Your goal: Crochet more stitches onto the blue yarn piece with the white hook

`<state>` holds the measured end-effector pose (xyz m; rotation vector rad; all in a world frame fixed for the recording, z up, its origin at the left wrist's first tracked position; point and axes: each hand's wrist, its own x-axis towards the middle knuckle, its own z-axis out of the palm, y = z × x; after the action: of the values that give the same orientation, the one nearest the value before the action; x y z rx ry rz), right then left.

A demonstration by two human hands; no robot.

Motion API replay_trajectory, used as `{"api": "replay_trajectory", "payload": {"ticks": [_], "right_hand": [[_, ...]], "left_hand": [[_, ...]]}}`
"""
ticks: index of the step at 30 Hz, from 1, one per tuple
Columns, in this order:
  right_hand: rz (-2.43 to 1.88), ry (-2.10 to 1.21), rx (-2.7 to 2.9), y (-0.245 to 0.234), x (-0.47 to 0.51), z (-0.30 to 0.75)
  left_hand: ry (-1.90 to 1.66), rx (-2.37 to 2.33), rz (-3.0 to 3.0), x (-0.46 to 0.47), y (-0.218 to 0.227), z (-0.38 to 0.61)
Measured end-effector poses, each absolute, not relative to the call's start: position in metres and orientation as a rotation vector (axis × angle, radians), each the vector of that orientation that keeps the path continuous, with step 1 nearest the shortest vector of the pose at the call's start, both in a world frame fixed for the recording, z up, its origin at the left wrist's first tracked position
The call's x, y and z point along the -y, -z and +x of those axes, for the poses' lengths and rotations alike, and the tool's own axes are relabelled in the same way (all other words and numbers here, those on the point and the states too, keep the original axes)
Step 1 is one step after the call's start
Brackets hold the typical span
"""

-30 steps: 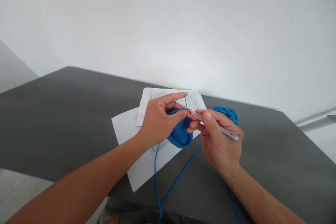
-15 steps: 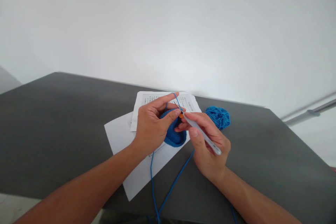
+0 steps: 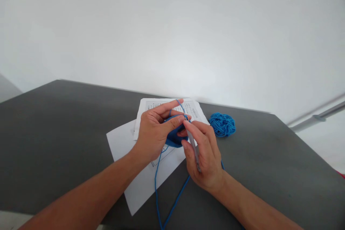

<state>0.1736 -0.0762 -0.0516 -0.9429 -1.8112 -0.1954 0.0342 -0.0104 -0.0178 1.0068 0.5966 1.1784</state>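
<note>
My left hand (image 3: 156, 125) pinches the upper rim of a blue crochet piece (image 3: 174, 140), which is cupped like a bowl. A strand of blue yarn (image 3: 181, 105) runs over its raised index finger down to the stitches. In my right hand (image 3: 206, 154) is a crochet hook with a pale grey handle (image 3: 193, 147), gripped like a pen. The hook's tip meets the rim beside my left thumb; fingers hide the exact stitch. Some right fingers reach into the hollow of the piece.
A ball of blue yarn (image 3: 222, 124) lies to the right on the dark grey table (image 3: 67, 143). Under my hands are a printed sheet (image 3: 198, 109) and a white paper (image 3: 121, 140). Loose yarn (image 3: 156, 187) loops toward the front edge. A white wall (image 3: 161, 36) stands behind.
My right hand has turned and shifted left, so the hook handle now points more steeply down. The orange spot at the rim is now mostly covered. The view has tilted up slightly.
</note>
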Motion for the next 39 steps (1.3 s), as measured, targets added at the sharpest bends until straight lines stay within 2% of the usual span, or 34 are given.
{"api": "replay_trajectory", "payload": {"ticks": [4, 16, 27, 39], "right_hand": [[-0.882, 0.190, 1.853, 0.050, 0.075, 0.183], [-0.790, 0.032, 1.886, 0.036, 0.075, 0.193], [-0.847, -0.412, 1.513, 0.038, 0.076, 0.189], [-0.858, -0.183, 1.638, 0.029, 0.076, 0.200]], "left_hand": [[-1.095, -0.510, 0.937, 0.008, 0.012, 0.028], [-1.160, -0.496, 0.998, 0.004, 0.009, 0.020], [-1.171, -0.547, 1.060, 0.008, 0.011, 0.024], [-1.046, -0.485, 1.078, 0.001, 0.014, 0.020]]}}
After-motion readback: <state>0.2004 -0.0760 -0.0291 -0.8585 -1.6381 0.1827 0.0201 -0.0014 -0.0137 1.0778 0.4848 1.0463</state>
